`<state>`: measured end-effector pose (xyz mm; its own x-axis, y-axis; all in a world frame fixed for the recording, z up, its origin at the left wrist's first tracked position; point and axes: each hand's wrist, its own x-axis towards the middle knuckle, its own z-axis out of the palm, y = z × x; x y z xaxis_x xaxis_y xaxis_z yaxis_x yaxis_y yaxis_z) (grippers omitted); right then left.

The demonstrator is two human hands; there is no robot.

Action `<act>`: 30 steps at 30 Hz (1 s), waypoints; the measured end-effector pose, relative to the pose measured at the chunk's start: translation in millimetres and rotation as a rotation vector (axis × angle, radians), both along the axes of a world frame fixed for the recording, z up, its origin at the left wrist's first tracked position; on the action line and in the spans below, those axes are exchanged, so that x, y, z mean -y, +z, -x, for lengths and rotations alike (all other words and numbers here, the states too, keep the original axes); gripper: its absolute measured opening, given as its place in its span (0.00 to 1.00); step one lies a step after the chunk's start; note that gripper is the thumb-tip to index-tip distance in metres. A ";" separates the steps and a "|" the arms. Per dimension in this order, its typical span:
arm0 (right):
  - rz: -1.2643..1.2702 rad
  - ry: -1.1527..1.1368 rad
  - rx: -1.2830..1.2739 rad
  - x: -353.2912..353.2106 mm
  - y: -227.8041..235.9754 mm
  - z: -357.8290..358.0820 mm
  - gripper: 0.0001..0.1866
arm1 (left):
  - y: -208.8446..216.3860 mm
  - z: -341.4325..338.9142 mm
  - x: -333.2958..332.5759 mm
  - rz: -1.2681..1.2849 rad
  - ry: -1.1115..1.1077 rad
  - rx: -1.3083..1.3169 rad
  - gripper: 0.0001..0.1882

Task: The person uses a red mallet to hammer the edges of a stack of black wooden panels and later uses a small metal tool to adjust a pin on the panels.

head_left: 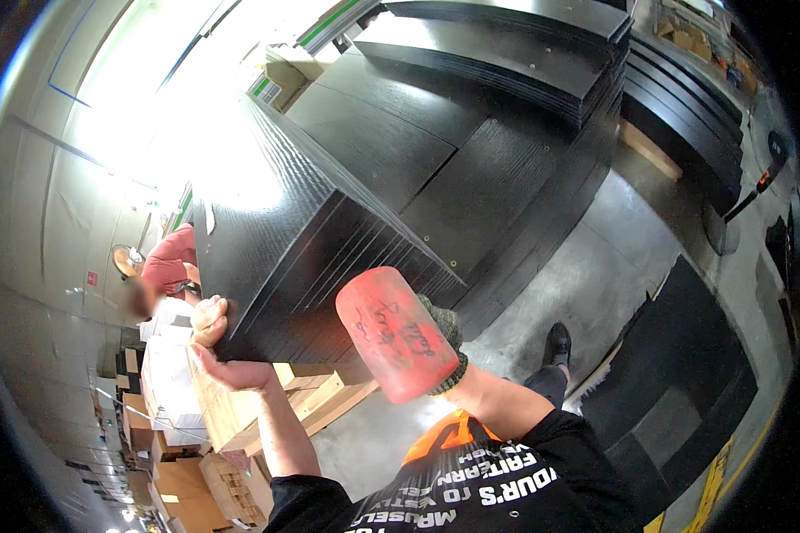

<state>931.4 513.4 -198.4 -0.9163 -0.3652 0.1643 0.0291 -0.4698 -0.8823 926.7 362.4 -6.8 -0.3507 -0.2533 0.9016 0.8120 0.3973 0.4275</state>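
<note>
Concrete floor [587,275] lies below; our left hand [215,342] curls its fingers under the tilted black panel [329,222], right hand [443,342] gripping the red mallet [391,330], its head pointing up-left.

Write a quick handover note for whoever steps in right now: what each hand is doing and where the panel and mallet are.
Left hand: bare, gripping the lower corner of the black wooden panel, which is tilted up off the stack of black panels.
Right hand: in a knit glove, gripping a red mallet raised beside the panel's edge.
Done: panel lifted and steadied.
Left: mallet head is not yet touching the panel; judging by the pose, tapping likely comes next.
Nearby: another person beyond the panel, cardboard boxes below.
</note>
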 end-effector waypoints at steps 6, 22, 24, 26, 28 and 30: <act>0.358 -0.022 -0.091 -8.3 22.9 2.1 0.18 | 1.3 -5.4 -0.2 0.088 0.057 0.039 0.22; -0.610 -0.740 -0.697 -41.9 99.1 12.8 0.11 | 7.2 -4.1 -8.7 0.108 0.126 0.013 0.24; -0.441 -0.560 -0.477 -45.1 97.9 11.6 0.13 | 7.3 -3.3 -7.9 0.098 0.110 0.016 0.24; -0.309 -0.329 -0.262 -49.7 86.1 11.5 0.19 | 7.2 -2.9 -7.3 0.096 0.108 0.017 0.24; -0.503 -0.429 -0.470 -48.8 79.7 12.7 0.20 | 6.8 -3.3 -7.4 0.099 0.120 0.017 0.24; -0.433 -0.524 -0.466 -40.9 72.1 14.0 0.16 | 8.4 -3.3 -9.1 0.098 0.105 0.019 0.23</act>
<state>917.3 554.3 -126.4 -0.8582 -0.0278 0.5126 -0.5133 0.0640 -0.8558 929.9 371.6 1.6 -0.3442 -0.2006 0.9172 0.7557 0.5206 0.3974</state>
